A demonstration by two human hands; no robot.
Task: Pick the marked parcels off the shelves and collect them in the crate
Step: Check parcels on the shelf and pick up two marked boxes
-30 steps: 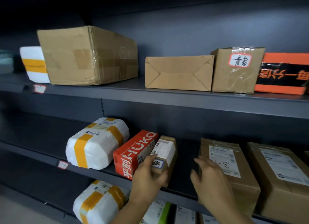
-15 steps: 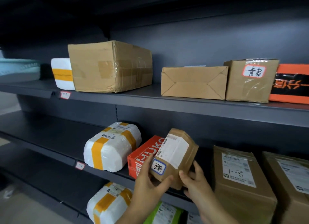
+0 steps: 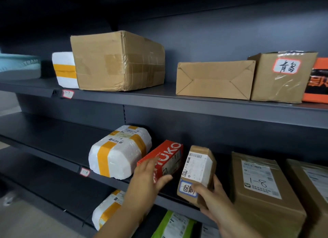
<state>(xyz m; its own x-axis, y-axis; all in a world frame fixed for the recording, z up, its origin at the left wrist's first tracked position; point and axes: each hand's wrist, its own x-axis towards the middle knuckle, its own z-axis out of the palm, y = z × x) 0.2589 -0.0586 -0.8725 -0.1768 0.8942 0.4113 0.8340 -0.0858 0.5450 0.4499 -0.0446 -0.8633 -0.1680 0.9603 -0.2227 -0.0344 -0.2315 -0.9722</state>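
Head view: right hand point(image 3: 211, 200) grips small brown parcel point(image 3: 198, 166) at bottom end, thumb on blue-edged sticker point(image 3: 185, 187), fingers curled behind. Parcel upright, just right of red HUKO box point(image 3: 168, 152). Left hand point(image 3: 149, 179) flat, fingers straight, holds nothing, in front of red HUKO box. White foam parcel point(image 3: 119, 152) just left of box.

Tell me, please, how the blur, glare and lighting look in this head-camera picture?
Head view: the left hand is smeared by motion blur; the small brown parcel held by the right hand is sharper, its barcode visible; glare streaks the taped labelled carton; the frame's top is dark; the wide lens slants the upper shelf.
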